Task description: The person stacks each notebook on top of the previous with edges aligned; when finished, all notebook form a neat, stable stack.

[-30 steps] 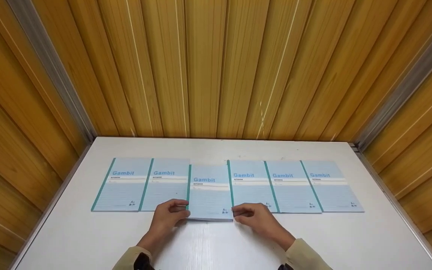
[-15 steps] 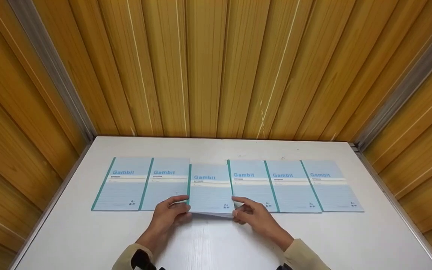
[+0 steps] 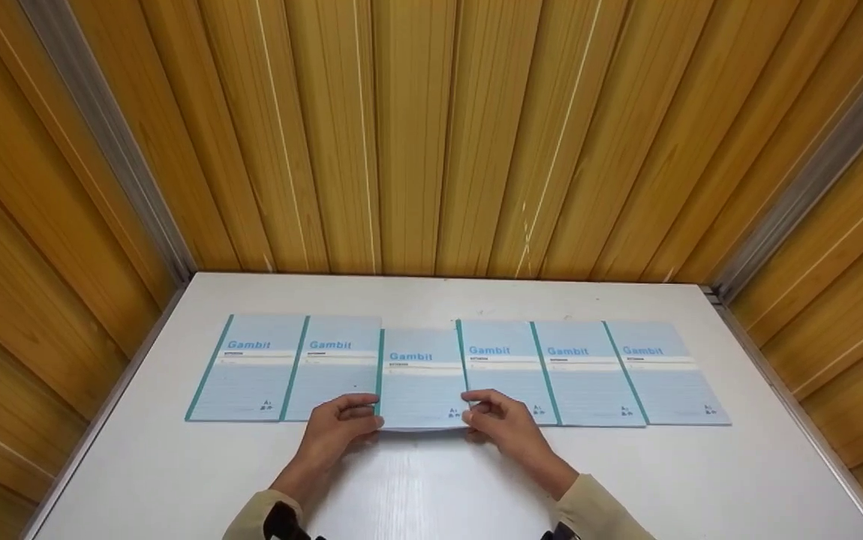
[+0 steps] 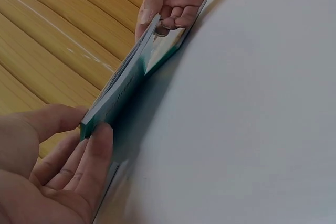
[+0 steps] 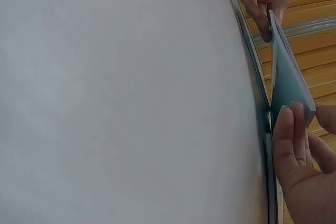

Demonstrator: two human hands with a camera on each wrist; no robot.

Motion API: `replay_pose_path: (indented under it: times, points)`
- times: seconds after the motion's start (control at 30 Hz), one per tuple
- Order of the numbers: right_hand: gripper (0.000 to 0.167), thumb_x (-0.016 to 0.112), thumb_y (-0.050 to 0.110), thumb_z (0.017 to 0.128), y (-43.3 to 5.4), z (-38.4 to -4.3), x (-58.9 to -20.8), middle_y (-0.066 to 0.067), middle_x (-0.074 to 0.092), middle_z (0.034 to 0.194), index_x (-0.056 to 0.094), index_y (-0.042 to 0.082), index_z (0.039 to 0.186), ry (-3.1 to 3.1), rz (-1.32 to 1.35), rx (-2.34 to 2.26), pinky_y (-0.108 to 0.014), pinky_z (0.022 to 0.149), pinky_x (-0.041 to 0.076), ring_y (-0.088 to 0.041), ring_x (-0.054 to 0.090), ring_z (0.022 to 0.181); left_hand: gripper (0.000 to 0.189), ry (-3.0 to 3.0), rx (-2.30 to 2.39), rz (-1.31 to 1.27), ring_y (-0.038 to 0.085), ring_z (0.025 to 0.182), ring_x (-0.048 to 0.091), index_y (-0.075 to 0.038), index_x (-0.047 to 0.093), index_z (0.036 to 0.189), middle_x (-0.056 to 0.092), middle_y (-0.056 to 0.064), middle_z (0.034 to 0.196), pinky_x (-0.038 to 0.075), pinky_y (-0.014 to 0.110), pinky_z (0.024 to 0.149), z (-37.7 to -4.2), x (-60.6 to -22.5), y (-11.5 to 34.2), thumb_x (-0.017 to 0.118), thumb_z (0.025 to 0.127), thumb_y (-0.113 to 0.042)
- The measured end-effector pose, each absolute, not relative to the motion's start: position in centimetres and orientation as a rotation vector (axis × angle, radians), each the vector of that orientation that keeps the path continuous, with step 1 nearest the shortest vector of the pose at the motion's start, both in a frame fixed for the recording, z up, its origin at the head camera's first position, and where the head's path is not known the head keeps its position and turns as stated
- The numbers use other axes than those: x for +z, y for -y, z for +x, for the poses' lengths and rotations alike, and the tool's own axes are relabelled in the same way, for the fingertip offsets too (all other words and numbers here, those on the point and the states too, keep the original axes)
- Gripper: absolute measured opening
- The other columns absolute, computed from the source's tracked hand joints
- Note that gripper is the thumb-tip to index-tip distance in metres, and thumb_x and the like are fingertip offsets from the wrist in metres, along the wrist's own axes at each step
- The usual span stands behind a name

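A light-blue "Gambit" notebook [image 3: 420, 386] with a green spine lies between my hands, set slightly nearer to me than its neighbours. My left hand [image 3: 335, 431] pinches its near left corner, thumb on top. At the near right corner, my right hand [image 3: 505, 427] pinches it the same way. Both wrist views show the near edge raised off the table: the notebook [image 4: 118, 90] tilts up in the left one, with fingers [image 4: 100, 150] underneath. In the right wrist view, fingers [image 5: 286, 129] support the underside of the notebook [image 5: 287, 80].
Matching notebooks flank the held one in a row on the white table [image 3: 416, 495]: a pair to the left, ending in an outer notebook [image 3: 248, 375], and three to the right, ending in another outer notebook [image 3: 675, 379]. A wood-patterned wall [image 3: 431, 135] stands behind.
The middle notebook's near edge has risen from the table, and both hands have lifted slightly with it. Half a second ago lower pages showed apart at its right corner; now they are gathered together.
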State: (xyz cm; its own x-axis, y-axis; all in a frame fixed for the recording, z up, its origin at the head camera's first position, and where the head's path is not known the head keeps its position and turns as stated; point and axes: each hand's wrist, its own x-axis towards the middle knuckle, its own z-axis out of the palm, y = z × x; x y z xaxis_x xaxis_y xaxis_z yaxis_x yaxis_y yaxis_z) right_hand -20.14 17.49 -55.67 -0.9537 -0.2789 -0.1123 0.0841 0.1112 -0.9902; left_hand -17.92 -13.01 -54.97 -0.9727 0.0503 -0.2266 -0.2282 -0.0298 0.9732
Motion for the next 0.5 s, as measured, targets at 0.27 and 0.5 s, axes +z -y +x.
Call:
replay_pose_path:
  times: [0.27, 0.5]
  points:
    - [0.044, 0.078, 0.010, 0.097, -17.5, -20.5, -55.1, -0.018, 0.064, 0.127, 0.066, -0.006, 0.136, -2.241, -0.233, -1.870, -0.028, 0.080, 0.060, -0.020, 0.065, 0.100, 0.045, -2.132, 2.072, -0.128, 0.023, 0.100, 0.072, 0.006, 0.070, 0.129, 0.074, 0.014, 0.114, 0.061, 0.035, 0.082, -18.0, -54.7, 12.7, 0.084, 0.087, -0.006]
    - [0.045, 0.079, 0.009, 0.096, -18.7, -20.9, -53.9, -0.017, 0.064, 0.131, 0.067, -0.002, 0.138, -2.320, -0.318, -1.880, -0.023, 0.077, 0.056, -0.023, 0.066, 0.099, 0.042, -2.242, 2.061, -0.071, 0.024, 0.105, 0.071, 0.002, 0.071, 0.128, 0.074, 0.012, 0.118, 0.059, 0.033, 0.085, -18.4, -54.0, 11.5, 0.083, 0.089, -0.007]
